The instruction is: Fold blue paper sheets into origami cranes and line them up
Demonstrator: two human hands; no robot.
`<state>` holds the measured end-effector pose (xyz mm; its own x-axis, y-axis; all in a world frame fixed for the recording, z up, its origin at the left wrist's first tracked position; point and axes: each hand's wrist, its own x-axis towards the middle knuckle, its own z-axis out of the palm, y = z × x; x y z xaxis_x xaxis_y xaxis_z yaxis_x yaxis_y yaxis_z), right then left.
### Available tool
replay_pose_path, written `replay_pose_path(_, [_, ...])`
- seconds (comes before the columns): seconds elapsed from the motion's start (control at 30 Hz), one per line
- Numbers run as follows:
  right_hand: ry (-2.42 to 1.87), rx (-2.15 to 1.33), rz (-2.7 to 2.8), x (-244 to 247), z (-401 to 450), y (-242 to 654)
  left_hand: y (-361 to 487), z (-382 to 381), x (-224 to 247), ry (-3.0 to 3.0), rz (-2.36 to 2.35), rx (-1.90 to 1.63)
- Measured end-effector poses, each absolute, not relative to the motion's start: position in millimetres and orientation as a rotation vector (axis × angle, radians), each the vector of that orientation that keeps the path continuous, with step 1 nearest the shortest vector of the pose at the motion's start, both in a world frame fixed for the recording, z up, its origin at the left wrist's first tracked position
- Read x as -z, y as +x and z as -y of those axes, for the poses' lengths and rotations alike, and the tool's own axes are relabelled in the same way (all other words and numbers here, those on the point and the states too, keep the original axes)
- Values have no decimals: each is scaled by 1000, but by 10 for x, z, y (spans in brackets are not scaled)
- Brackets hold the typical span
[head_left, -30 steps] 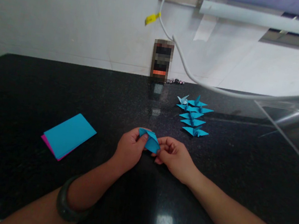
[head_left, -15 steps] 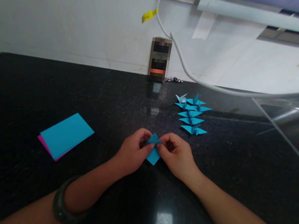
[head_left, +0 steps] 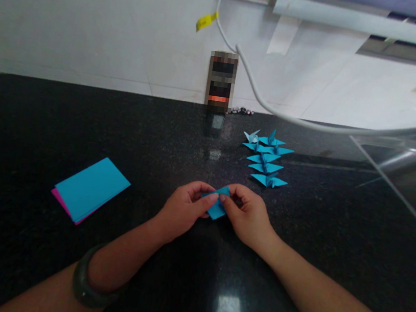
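six blue cranes, one pale crane, one folded paper, one paper stack, one bangle

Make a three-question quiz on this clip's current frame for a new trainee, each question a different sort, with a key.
1. Short answer: which hand or hands hold the folded blue paper?
2. True or false: the paper cranes lie to the right of the paper stack.
3. Multiple choice: which colour shows along the edge beneath the blue of that stack? a) yellow b) pink c) green

Key:
1. Both the left hand and the right hand.
2. True.
3. b) pink.
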<state>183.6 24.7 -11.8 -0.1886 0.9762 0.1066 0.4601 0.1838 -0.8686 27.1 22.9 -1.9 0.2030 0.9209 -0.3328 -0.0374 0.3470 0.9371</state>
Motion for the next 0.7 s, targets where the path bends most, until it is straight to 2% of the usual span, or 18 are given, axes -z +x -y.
replay_pose_path(0.2, [-1324,-827,1714,65,-212,1835,279,-233,-22,543,-929,-780])
replay_pose_path(0.7, [-1310,-889,1615,98,-169,1792,293,-193,53,672,-782,-827])
